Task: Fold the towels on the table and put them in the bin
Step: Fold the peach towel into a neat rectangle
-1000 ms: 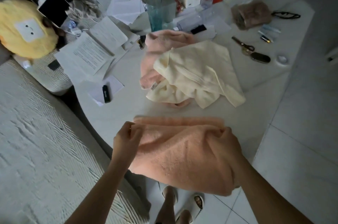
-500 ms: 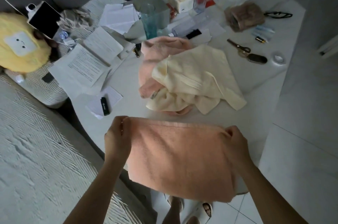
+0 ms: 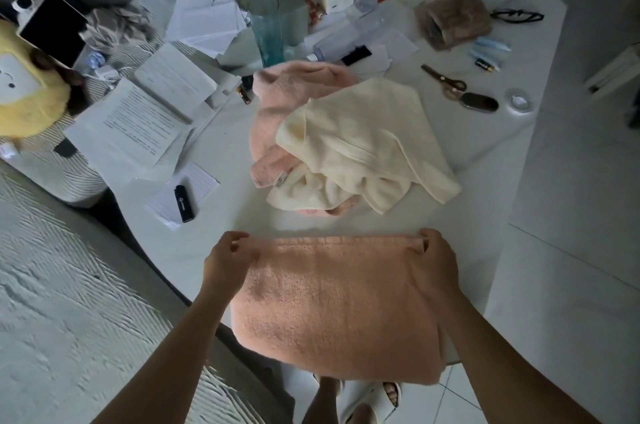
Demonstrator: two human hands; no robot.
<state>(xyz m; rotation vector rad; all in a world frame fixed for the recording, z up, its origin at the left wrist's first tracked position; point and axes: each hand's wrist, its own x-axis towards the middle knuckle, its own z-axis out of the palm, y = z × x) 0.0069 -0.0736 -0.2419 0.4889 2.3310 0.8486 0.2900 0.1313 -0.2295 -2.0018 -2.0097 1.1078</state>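
In the head view, the peach towel (image 3: 336,305) fills the lower centre of the frame, folded, with its far edge lying on the white table (image 3: 221,222) and its near part hanging over the table's edge toward the person's feet. The left hand (image 3: 227,262) pinches the towel's upper left corner, fingers curled round the edge. The right hand (image 3: 438,259) grips the upper right corner the same way, fingers closed on the cloth. Both forearms run in from the bottom of the frame.

Just above, in the centre, a cream towel (image 3: 363,143) lies crumpled on top of a pink towel (image 3: 277,111), well apart from the peach one. Left of them, a black lighter (image 3: 183,203) rests on a notepad (image 3: 183,196), with printed papers (image 3: 138,125) beyond. At the upper centre stands a green glass (image 3: 268,32). To the right of centre lie scissors (image 3: 445,82), and glasses (image 3: 517,15) at the upper right. A yellow plush (image 3: 24,84) sits at the left edge. No bin can be made out.
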